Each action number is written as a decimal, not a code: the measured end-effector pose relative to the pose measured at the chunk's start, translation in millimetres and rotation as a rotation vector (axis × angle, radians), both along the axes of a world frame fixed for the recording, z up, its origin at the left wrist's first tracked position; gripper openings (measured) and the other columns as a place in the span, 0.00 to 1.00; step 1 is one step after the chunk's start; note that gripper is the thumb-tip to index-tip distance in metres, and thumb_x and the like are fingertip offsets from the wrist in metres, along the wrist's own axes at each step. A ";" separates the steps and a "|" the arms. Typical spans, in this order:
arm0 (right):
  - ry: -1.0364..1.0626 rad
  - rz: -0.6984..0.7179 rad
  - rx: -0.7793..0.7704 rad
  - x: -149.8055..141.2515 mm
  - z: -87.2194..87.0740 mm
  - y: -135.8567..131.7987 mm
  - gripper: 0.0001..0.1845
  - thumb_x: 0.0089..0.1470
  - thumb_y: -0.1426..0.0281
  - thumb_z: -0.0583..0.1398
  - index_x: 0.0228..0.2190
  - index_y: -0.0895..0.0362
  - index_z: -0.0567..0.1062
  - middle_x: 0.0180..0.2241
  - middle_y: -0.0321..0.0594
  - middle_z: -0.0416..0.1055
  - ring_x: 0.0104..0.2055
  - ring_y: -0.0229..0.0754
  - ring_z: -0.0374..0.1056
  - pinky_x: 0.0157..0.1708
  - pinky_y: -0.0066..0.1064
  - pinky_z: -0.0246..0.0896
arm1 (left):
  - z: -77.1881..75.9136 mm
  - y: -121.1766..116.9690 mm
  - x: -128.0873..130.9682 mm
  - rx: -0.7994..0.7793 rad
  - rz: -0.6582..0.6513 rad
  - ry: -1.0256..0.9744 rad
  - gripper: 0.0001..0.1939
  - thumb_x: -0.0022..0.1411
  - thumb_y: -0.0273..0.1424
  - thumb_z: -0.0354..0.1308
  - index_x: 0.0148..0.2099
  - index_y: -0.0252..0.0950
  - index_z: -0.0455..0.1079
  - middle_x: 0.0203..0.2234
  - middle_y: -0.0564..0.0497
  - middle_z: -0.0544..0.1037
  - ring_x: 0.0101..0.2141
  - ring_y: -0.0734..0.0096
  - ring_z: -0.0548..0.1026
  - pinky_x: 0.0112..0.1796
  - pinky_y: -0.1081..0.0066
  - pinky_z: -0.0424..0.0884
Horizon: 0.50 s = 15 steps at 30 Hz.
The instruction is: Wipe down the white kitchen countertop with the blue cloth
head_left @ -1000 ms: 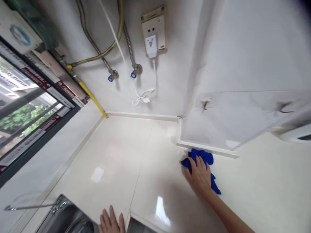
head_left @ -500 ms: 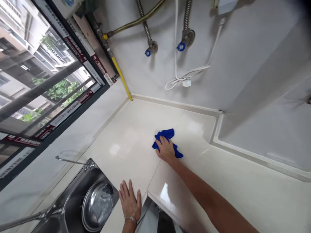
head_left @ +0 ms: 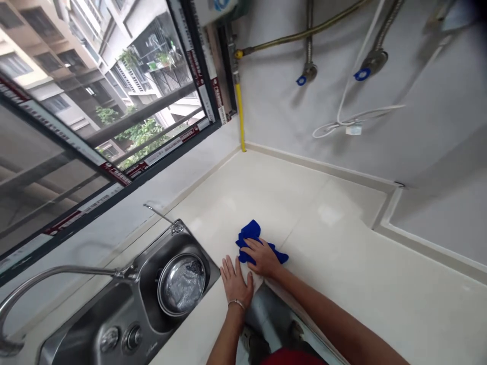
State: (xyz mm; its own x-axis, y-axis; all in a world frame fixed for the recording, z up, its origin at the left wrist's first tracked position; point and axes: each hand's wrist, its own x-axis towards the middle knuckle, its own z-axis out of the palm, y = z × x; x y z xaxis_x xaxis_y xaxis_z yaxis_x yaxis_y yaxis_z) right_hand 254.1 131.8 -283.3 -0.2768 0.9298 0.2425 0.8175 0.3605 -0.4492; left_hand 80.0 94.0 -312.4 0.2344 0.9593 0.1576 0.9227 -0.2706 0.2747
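"In the head view, where's the blue cloth (head_left: 250, 230)?"

"Bunched on the countertop (head_left: 342, 263), right of the sink (head_left: 207, 263), partly hidden by the right hand (head_left: 262, 257)."

"Is it clutched?"

"I can't tell; the fingers lie over it and the palm's underside is hidden."

"And the left hand (head_left: 236, 284)?"

"Palm down beside the sink, fingers extended, nearly touching the cloth."

"The metal pot (head_left: 159, 293)?"

"In the sink; its shiny contents are hard to make out. The faucet (head_left: 57, 271) is cut off at left."
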 end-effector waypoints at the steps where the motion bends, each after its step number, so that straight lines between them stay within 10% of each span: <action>1: -0.022 0.001 0.014 2.5 -2.9 -2.7 0.28 0.52 0.66 0.60 0.56 0.52 0.72 0.65 0.49 0.61 0.67 0.54 0.55 0.66 0.52 0.42 | -0.2 0.3 -2.9 -0.004 -0.025 -0.018 0.34 0.66 0.39 0.50 0.70 0.32 0.53 0.71 0.30 0.48 0.71 0.39 0.42 0.65 0.35 0.51; 6: -0.150 -0.109 0.103 28.6 -20.0 -19.5 0.29 0.54 0.68 0.58 0.58 0.53 0.69 0.64 0.51 0.62 0.65 0.54 0.58 0.63 0.53 0.49 | -1.6 -14.6 -73.5 -0.001 -0.255 -0.020 0.30 0.63 0.32 0.54 0.67 0.42 0.61 0.70 0.39 0.56 0.70 0.44 0.51 0.63 0.39 0.60; 15: -0.261 -0.478 0.076 13.4 -13.9 -47.3 0.25 0.58 0.67 0.54 0.57 0.54 0.69 0.62 0.52 0.63 0.63 0.55 0.60 0.60 0.53 0.53 | -25.6 -163.4 -291.6 0.192 0.495 -0.003 0.33 0.67 0.36 0.49 0.72 0.44 0.49 0.68 0.37 0.61 0.68 0.43 0.56 0.60 0.34 0.61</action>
